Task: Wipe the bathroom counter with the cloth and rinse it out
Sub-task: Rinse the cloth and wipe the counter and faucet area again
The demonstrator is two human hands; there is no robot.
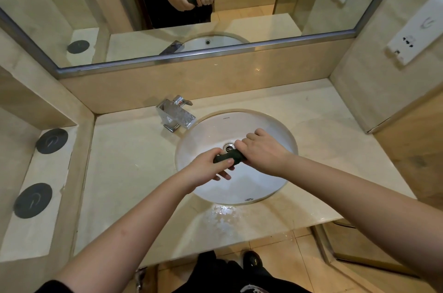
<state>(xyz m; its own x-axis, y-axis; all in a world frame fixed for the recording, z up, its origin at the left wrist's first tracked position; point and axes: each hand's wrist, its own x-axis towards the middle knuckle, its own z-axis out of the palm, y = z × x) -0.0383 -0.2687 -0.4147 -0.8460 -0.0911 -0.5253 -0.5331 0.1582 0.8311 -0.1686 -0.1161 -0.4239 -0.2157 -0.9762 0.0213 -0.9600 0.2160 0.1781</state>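
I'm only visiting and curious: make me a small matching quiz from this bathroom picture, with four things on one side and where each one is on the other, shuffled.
Things:
1. cloth
2. faucet
3. water puddle
4. two black discs

Places:
A. on the side ledge at the left
B. on the counter, near its front edge
C. twisted between the left hand and right hand, over the basin
D. at the basin's back left rim

Pairs: 1-C, 2-D, 3-B, 4-A
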